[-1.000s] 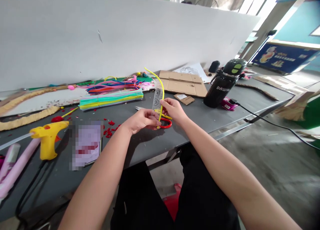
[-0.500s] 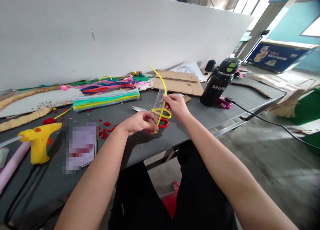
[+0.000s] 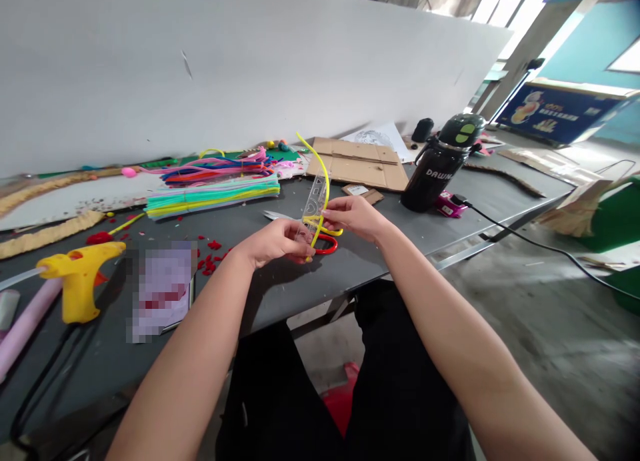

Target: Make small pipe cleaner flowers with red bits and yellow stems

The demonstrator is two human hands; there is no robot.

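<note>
In the middle of the view, my left hand [image 3: 275,242] is closed on the lower part of a clear plastic stencil ruler [image 3: 313,197]. Its thumb and fingers also pin the low end of a bright yellow pipe cleaner [image 3: 326,177] against the ruler. My right hand [image 3: 359,217] pinches that pipe cleaner partway up, beside the ruler's right edge. Above both hands its free end curves up and to the left. Scissors [image 3: 329,246] with red and yellow handles lie on the table behind the hands, partly hidden, blades pointing left.
Bundled pipe cleaners [image 3: 215,197] lie at the back left. Red scraps [image 3: 210,264] and a blurred-out phone [image 3: 163,291] are left of my arm, beyond them a yellow glue gun [image 3: 80,274]. A black bottle [image 3: 440,164] stands right of flat cardboard [image 3: 360,162].
My right hand's fingertips have slid a little down along the pipe cleaner, towards my left hand. My left hand keeps its hold on the ruler, and the view has shifted slightly.
</note>
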